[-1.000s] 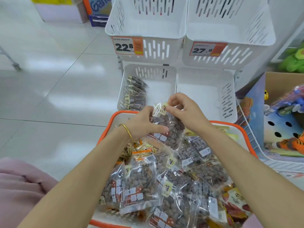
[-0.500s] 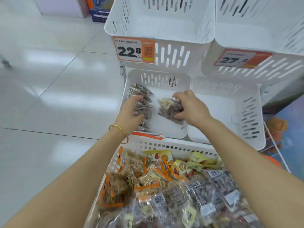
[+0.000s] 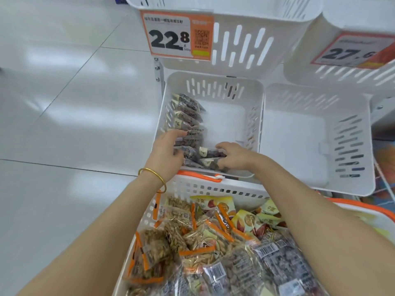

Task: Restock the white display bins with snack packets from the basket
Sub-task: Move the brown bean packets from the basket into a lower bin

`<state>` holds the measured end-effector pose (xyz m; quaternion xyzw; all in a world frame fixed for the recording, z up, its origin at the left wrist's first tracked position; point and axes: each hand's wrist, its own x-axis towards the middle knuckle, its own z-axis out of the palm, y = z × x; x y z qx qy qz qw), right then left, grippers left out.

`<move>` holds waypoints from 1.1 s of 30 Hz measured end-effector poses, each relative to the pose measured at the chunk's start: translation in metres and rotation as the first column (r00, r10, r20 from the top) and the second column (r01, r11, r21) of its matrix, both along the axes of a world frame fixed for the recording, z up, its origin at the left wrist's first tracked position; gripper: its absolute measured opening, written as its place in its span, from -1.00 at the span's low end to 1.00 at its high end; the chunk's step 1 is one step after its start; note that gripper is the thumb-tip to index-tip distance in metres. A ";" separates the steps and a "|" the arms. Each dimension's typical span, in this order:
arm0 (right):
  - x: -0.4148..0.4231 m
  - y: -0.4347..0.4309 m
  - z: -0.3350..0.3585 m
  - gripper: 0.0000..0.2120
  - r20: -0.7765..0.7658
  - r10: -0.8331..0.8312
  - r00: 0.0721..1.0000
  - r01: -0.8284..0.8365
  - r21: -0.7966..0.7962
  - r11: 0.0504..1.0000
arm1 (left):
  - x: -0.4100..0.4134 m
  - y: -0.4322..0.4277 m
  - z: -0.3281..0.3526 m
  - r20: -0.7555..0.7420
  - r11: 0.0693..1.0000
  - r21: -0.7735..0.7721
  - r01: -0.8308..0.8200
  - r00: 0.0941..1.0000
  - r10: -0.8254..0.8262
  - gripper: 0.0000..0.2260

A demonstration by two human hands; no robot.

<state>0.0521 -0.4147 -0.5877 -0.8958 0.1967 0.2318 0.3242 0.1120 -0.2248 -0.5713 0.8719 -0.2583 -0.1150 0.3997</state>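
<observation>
**Two hands in one bin, one packet in the grip**

Both hands reach into the lower left bin. The right hand has its fingers curled tight round a clear packet of dark snacks with a yellow label, holding it low at the near end of the bin. A second packet of the same kind lies just under that grip, touching the fingertips.

Directly to the left of the grip, the left hand lies against the row of packets. That row stands on edge along the bin's left wall and runs away beyond both hands. The fingers reach over the tops of the nearest packets and the thumb sits below; whether they clasp one or only press on the row cannot be told. A gold bangle circles the left wrist.

Right of the grip, most of the bin floor is bare white. Past its wall sits the lower right bin.

Above the hands hang two upper bins, the left one with a price tag reading 22.8, the other with a second tag reading 27.6.

Nearer than the grip, under both forearms, stands the basket, white with an orange handle, heaped with mixed snack packets.
</observation>
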 end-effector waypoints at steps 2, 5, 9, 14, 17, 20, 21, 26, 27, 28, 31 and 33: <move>0.000 0.002 0.001 -0.46 -0.039 0.009 0.999 -0.012 -0.082 0.997 | 0.000 0.000 -0.001 -0.002 1.000 -0.007 -0.008 1.000 0.008 -0.57; 0.002 0.017 0.002 -0.58 -0.073 0.043 0.996 -0.052 -0.128 0.990 | -0.001 -0.001 -0.001 0.006 1.000 -0.003 -0.011 1.000 0.011 -0.58; -0.005 0.020 0.008 -0.57 -0.070 0.062 0.996 -0.071 -0.128 0.989 | -0.005 0.002 0.006 0.034 1.000 0.013 -0.019 0.999 0.018 -0.58; -0.048 0.020 0.053 -0.56 0.171 -0.011 0.985 0.023 -0.070 0.997 | -0.030 0.015 0.032 0.145 0.999 -0.026 -0.029 0.989 0.032 -0.63; -0.118 0.024 0.094 -0.65 0.430 -0.322 0.843 0.253 0.211 0.944 | -0.063 0.021 0.043 0.179 0.998 -0.059 -0.009 0.984 0.019 -0.67; -0.194 0.042 0.112 -0.75 0.377 -0.235 0.896 0.196 0.139 0.971 | -0.106 0.021 0.043 0.104 0.994 0.035 0.107 0.988 -0.111 -0.70; -0.211 0.048 0.108 -0.81 0.273 -0.118 0.955 0.110 0.045 0.993 | -0.121 0.019 0.044 0.046 0.981 0.081 0.174 0.983 -0.178 -0.72; -0.240 0.081 0.084 -0.54 0.026 0.052 0.998 -0.052 -0.005 0.999 | -0.163 0.019 0.057 -0.139 0.746 0.452 0.489 0.865 -0.483 -0.77; -0.243 0.085 0.079 -0.55 -0.005 0.115 0.993 -0.116 -0.056 0.992 | -0.167 0.021 0.061 -0.178 0.660 0.545 0.517 0.840 -0.512 -0.73; -0.246 0.088 0.075 -0.57 -0.013 0.149 0.989 -0.149 -0.092 0.985 | -0.169 0.024 0.065 -0.222 0.547 0.641 0.539 0.812 -0.540 -0.69; -0.258 0.087 0.071 -0.71 0.113 0.025 0.993 -0.027 0.018 0.999 | -0.175 0.036 0.067 -0.351 0.313 0.758 0.572 0.763 -0.543 -0.63; -0.264 0.082 0.075 -0.76 0.203 -0.117 0.972 0.094 0.122 0.988 | -0.178 0.042 0.061 -0.378 0.400 0.694 0.598 0.776 -0.504 -0.70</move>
